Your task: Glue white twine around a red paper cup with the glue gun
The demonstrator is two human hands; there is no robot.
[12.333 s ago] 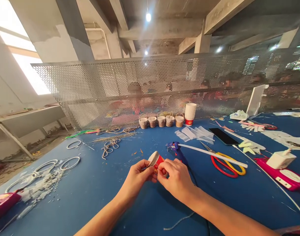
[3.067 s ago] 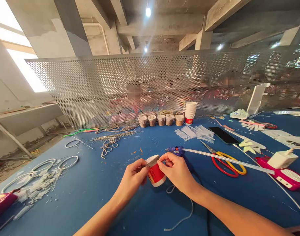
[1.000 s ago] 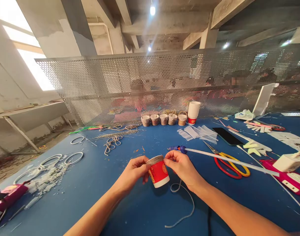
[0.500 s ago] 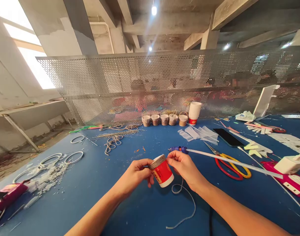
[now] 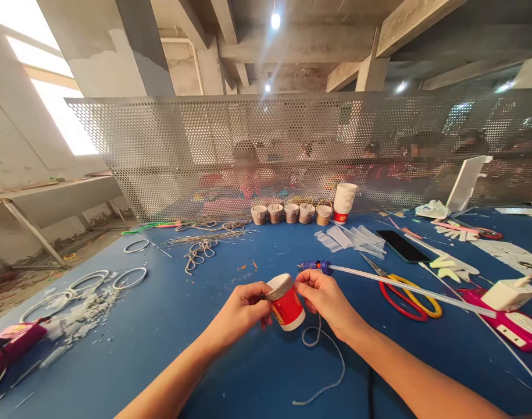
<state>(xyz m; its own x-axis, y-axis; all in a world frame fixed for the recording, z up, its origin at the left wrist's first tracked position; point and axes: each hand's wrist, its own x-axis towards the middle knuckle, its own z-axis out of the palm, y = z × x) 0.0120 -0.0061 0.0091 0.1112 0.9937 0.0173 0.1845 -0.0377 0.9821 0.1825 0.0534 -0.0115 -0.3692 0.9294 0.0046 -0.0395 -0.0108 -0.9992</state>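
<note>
A red and white paper cup [image 5: 288,308] is tilted above the blue table, with grey cord wound around its rim end. My left hand [image 5: 248,305] grips the cup's rim from the left, thumb outside and fingers partly hidden. On the other side, my right hand [image 5: 320,297] pinches the cord close against the cup. From there the loose cord [image 5: 341,364] hangs down and curls across the table. Just beyond my right hand lies a blue glue gun [image 5: 316,266] with a long clear glue stick [image 5: 379,279] in its back.
Scissors [image 5: 407,294], a phone [image 5: 403,247] and a pink power strip [image 5: 518,331] lie right. Clear glue sticks [image 5: 357,240], several cord-wrapped cups [image 5: 292,214] and a cup stack [image 5: 345,198] stand before the perforated screen [image 5: 196,151]. Cord [image 5: 200,250] and white rings [image 5: 89,282] lie left.
The cup has turned slightly more upright, so more of its opening shows. Both hands keep their hold, and the trailing cord has barely shifted.
</note>
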